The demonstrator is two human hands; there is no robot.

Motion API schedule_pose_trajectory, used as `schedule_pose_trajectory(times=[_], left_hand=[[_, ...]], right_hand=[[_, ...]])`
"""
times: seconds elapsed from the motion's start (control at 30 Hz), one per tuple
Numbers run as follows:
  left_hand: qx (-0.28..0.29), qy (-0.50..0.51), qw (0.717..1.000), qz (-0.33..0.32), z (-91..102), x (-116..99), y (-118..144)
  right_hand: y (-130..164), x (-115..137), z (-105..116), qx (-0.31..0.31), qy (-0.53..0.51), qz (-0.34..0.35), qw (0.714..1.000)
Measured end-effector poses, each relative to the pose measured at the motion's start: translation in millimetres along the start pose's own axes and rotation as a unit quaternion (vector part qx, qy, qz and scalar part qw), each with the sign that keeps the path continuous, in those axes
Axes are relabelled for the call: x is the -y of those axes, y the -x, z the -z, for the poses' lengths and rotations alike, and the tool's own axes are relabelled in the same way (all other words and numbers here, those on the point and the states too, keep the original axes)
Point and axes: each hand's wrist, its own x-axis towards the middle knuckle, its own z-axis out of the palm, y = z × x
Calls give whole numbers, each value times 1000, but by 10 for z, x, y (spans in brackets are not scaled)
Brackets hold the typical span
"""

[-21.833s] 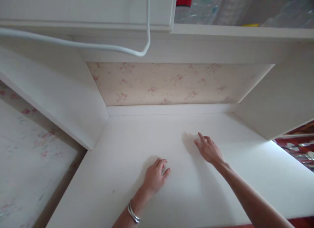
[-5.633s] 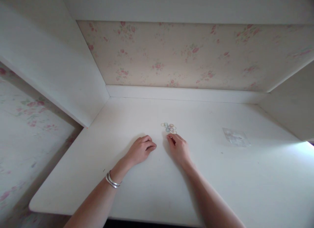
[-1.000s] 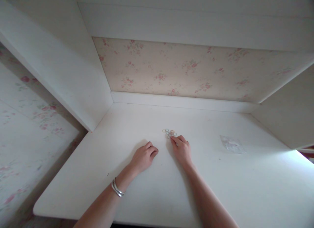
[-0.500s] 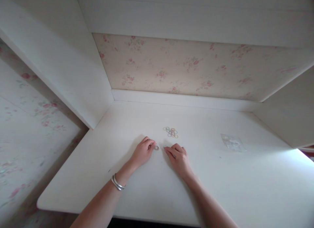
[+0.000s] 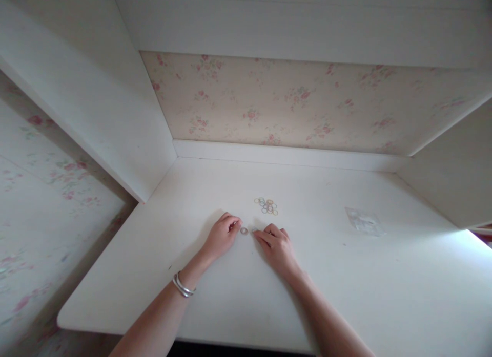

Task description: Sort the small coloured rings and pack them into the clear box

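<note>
On the white desk (image 5: 215, 300) lies a small pile of coloured rubber rings (image 5: 266, 205). Nearer to me, two single rings sit side by side: a pinkish ring (image 5: 244, 230) and a pale ring (image 5: 253, 230). My left hand (image 5: 222, 236) rests curled on the desk, fingertips just left of the pinkish ring. My right hand (image 5: 277, 247) lies flat, its index fingertip touching the pale ring. Neither hand lifts anything.
A small clear plastic bag (image 5: 363, 221) lies on the desk to the right. White side panels wall the desk on the left (image 5: 96, 111) and right (image 5: 449, 183), with floral wallpaper (image 5: 284, 106) behind. The desk's front edge is close to me.
My right hand has left the pile and drawn a ring toward me, beside the pinkish one. My left hand has barely moved.
</note>
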Motion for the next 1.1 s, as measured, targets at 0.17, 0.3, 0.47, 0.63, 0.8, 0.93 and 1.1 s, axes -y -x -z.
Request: schedule_pose_trajectory(times=[0.17, 0.3, 0.47, 0.63, 0.8, 0.93, 1.1], left_hand=[[1, -7, 1000, -6, -22, 22, 1], [6, -12, 1000, -11, -28, 33, 1], [8, -17, 1000, -9, -29, 38, 2], [12, -16, 1000, -3, -32, 23, 1], [13, -18, 1000, -3, -38, 10, -2], [17, -23, 1000, 1, -33, 1, -10], [22, -32, 999, 2, -33, -9, -19]], right_hand=[[-13, 9, -6, 24, 3, -7, 1000], [-15, -13, -21, 14, -19, -28, 999], [-19, -27, -17, 19, -23, -35, 999], [-37, 9, -4, 34, 6, -15, 999], [-59, 19, -4, 49, 6, -4, 999], [-67, 28, 5, 60, 6, -2, 998], [-73, 42, 38, 53, -5, -13, 998]])
